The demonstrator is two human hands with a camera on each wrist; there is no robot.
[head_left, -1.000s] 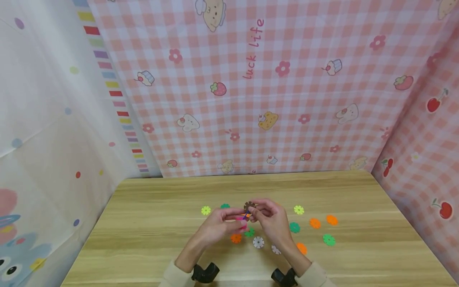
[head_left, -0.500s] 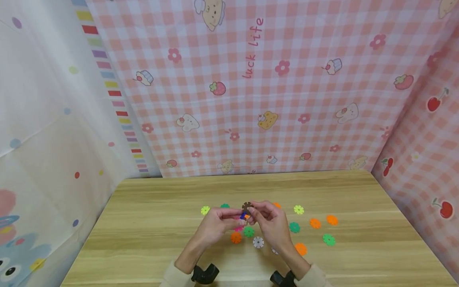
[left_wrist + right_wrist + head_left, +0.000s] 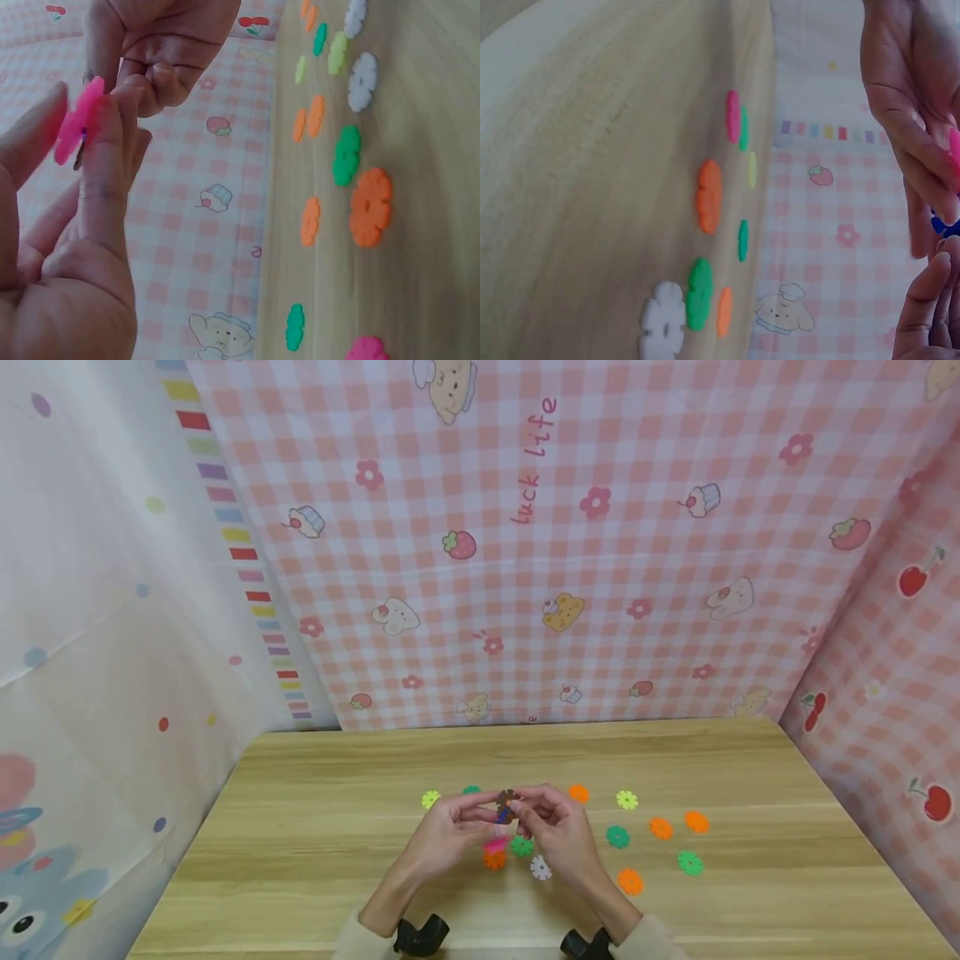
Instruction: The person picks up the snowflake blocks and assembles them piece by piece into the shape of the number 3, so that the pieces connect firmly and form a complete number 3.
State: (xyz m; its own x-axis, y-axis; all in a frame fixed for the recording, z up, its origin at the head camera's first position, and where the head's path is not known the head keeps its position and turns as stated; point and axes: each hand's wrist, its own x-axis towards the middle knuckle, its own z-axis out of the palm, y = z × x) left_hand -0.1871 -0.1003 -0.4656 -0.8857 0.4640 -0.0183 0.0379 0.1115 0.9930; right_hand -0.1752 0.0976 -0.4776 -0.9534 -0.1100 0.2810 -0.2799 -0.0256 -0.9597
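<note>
Over the table, both hands meet around a small cluster of notched plastic discs. My left hand [image 3: 453, 831] pinches a pink notched disc [image 3: 79, 120] between thumb and fingers. A blue disc [image 3: 943, 225] is at the fingertips where the hands meet, partly hidden. Upright above it is a brown disc [image 3: 507, 800], which my right hand [image 3: 558, 827] pinches with thumb and index finger. In the left wrist view the fingers cover most of the blue and brown pieces.
Several notched discs lie flat on the wooden table [image 3: 337, 860]: orange [image 3: 630, 882], green [image 3: 690, 863], teal [image 3: 618, 837], yellow-green [image 3: 627, 799] and white [image 3: 541, 867] ones. Another pink disc [image 3: 733, 116] lies left of them. A checked cloth [image 3: 570, 552] hangs behind.
The right hand has moved slightly left and down with the brown disc, closer to the left fingers. The brown disc has turned a little. A pale disc is now hidden behind the right forearm.
</note>
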